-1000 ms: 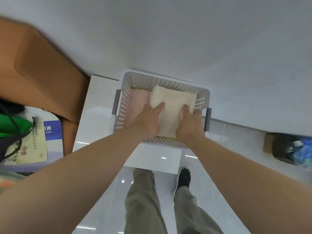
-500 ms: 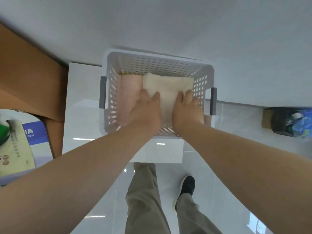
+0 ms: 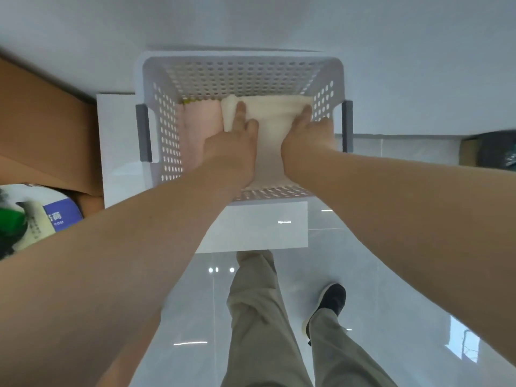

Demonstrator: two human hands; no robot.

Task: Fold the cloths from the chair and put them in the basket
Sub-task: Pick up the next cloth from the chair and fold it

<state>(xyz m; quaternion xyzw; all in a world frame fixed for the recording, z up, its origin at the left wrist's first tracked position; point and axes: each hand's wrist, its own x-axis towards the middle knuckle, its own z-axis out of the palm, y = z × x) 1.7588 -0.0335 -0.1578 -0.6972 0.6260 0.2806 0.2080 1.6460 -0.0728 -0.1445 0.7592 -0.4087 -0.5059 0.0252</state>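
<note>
Head view: left hand [image 3: 231, 152] and right hand [image 3: 307, 141] press with flat fingers the folded cream cloth [image 3: 273, 115] into the basket [image 3: 243, 79]; next, I think, they lift out.

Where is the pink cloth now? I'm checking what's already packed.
Head view: the pink cloth lies inside the basket, on its left side, beside the cream cloth.
</note>
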